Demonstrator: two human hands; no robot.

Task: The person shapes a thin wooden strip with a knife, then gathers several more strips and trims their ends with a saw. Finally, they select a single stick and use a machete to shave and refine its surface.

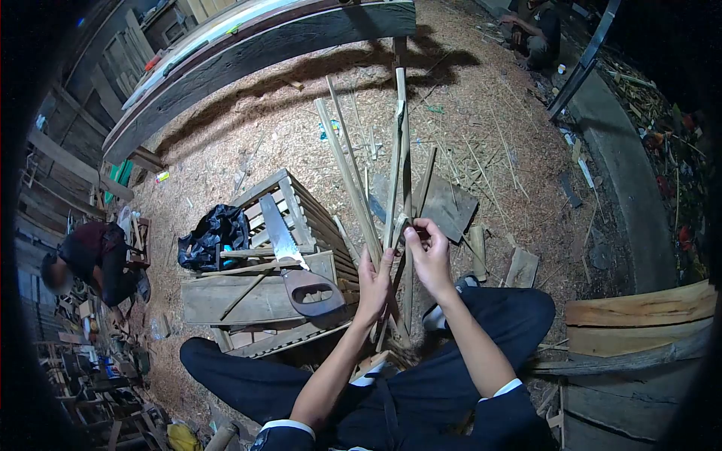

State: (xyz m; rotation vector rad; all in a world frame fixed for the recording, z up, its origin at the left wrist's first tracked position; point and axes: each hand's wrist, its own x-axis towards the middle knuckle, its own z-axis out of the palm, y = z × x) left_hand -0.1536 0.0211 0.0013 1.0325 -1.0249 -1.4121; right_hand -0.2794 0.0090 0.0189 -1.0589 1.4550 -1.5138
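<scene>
Several long, thin wooden strips [351,177] stand upright and fan out between my knees. My left hand [374,286] is closed around their lower part, its thumb lying against the wood. On the right side of the bundle, my right hand [429,254] has its fingers bent close to the strips, near a small pale piece at their edge; what its fingertips hold is too small to make out. A handsaw [282,234] lies on a slatted wooden crate [297,207] to the left of my left hand.
A black plastic bag [214,239] is beside the crate. A long workbench [263,60] crosses the upper left. One person [98,255] bends at the left, another [532,34] crouches at the top right. Planks [639,316] lie at the right.
</scene>
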